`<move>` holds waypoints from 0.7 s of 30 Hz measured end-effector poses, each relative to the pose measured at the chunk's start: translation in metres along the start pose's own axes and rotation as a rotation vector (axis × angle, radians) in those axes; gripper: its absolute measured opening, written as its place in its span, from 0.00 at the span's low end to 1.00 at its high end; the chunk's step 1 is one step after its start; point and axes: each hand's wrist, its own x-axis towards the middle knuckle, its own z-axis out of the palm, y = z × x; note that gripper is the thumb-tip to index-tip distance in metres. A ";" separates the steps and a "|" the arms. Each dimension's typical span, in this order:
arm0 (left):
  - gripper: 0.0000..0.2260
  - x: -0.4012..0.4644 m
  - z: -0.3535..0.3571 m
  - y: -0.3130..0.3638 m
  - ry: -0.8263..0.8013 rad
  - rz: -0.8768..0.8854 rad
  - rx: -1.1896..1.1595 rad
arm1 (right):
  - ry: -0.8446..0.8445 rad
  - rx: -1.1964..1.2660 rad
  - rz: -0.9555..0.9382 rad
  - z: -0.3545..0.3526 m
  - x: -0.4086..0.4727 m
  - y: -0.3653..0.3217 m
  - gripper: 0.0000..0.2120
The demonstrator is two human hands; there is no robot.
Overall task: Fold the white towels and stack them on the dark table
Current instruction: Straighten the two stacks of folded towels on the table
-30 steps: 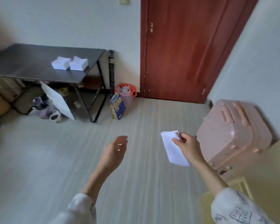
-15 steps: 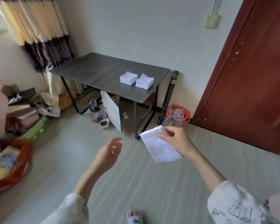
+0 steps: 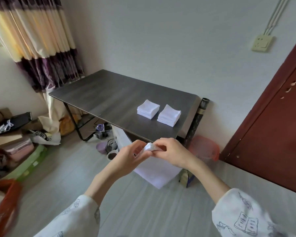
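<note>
A white towel point(image 3: 158, 173) hangs in front of me, just short of the dark table point(image 3: 109, 94). My left hand point(image 3: 126, 159) and my right hand point(image 3: 171, 153) meet at its bunched top edge and both pinch it. The lower part of the towel drops below my hands. Two stacks of folded white towels sit side by side near the table's right end: the left stack point(image 3: 148, 109) and the right stack point(image 3: 169, 115).
A red door point(image 3: 272, 130) fills the right side. A pink basket point(image 3: 203, 149) and a dark tube point(image 3: 196, 120) stand by the table's right leg. Cups and clutter point(image 3: 104, 144) lie under the table. Boxes, bags and a red basket point(image 3: 5, 207) crowd the left floor.
The view has swung left and closer to the table. My left hand, open and empty before, has come up and taken hold of the towel's top edge beside my right hand.
</note>
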 end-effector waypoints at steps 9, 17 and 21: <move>0.07 0.181 -0.068 -0.094 -0.032 -0.001 -0.063 | 0.051 0.068 0.165 -0.008 0.200 0.035 0.06; 0.10 0.325 -0.089 -0.151 -0.172 -0.014 -0.255 | -0.023 0.305 0.516 -0.043 0.300 0.109 0.18; 0.15 0.384 -0.074 -0.180 -0.250 -0.141 -0.388 | 0.056 0.830 0.647 -0.049 0.329 0.157 0.17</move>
